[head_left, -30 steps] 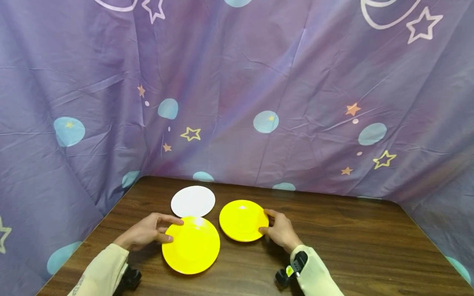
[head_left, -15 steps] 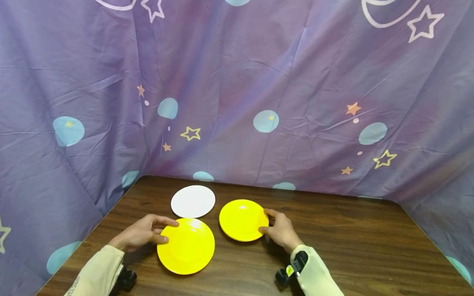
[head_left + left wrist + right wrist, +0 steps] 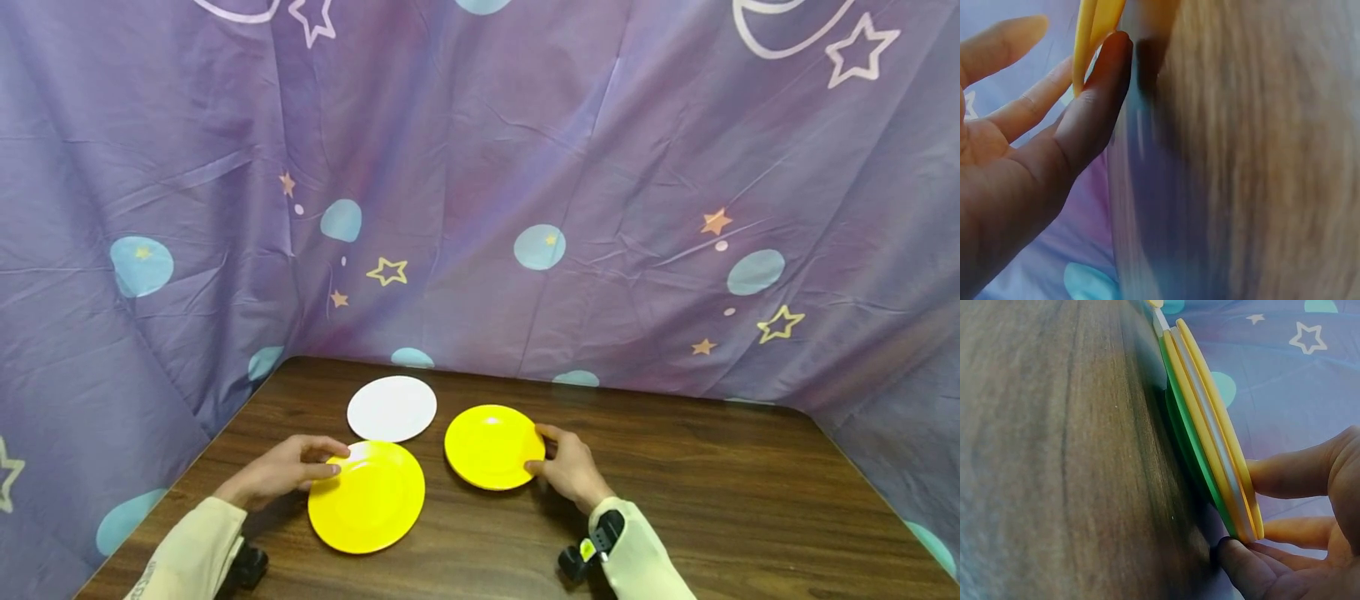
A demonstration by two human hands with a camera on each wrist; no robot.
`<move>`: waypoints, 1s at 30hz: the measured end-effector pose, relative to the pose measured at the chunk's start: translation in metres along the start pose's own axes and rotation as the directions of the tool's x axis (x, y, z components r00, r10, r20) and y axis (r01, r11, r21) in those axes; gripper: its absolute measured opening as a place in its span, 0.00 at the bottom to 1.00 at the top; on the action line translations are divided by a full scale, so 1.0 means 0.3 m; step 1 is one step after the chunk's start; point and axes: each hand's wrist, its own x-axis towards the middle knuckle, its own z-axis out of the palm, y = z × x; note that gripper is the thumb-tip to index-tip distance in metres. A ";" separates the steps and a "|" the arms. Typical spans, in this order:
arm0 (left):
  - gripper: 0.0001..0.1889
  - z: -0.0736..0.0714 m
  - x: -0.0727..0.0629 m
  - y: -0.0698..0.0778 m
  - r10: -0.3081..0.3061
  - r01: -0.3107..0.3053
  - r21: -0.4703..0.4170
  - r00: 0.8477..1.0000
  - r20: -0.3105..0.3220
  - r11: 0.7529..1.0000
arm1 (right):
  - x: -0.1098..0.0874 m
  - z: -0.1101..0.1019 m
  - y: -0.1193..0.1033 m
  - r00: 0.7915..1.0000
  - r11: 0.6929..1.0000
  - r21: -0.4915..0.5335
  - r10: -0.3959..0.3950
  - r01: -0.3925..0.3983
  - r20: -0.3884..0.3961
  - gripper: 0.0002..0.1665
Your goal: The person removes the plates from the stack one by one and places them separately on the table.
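Observation:
A yellow plate (image 3: 367, 498) is in my left hand (image 3: 279, 468), held at its left rim. In the left wrist view, a finger (image 3: 1100, 87) lies beneath the rim of this plate, on the table side. My right hand (image 3: 573, 471) grips the right edge of a stack of plates (image 3: 491, 450), topped by a yellow one. Seen edge-on in the right wrist view, the stack shows a yellow plate (image 3: 1216, 412), a white plate, another yellow plate and a green plate (image 3: 1194, 440) lowest. Fingertips reach under the stack's rim there, and a digit presses the top side.
A white plate (image 3: 392, 408) lies on the brown wooden table (image 3: 720, 492), just behind the left yellow plate. Purple patterned cloth (image 3: 465, 208) hangs along the table's back and left side. A dark camera (image 3: 576, 562) is strapped at the right wrist.
My left hand has moved left with its yellow plate, widening the gap from the stack. The right hand and the stack have stayed in place, as has the white plate.

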 end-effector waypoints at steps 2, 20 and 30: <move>0.22 -0.003 -0.004 0.002 -0.015 0.015 0.018 1.000 -0.006 1.000 | -0.001 0.001 0.000 1.000 1.000 0.004 0.002 -0.002 -0.002 0.41; 0.21 -0.008 -0.004 0.032 -0.027 0.032 0.063 0.997 -0.071 0.997 | 0.002 0.001 0.000 1.000 1.000 0.007 0.003 -0.003 -0.008 0.40; 0.22 -0.003 -0.008 0.031 -0.048 0.054 0.061 0.994 -0.099 0.997 | 0.000 0.003 0.002 1.000 1.000 -0.021 -0.006 0.006 -0.016 0.39</move>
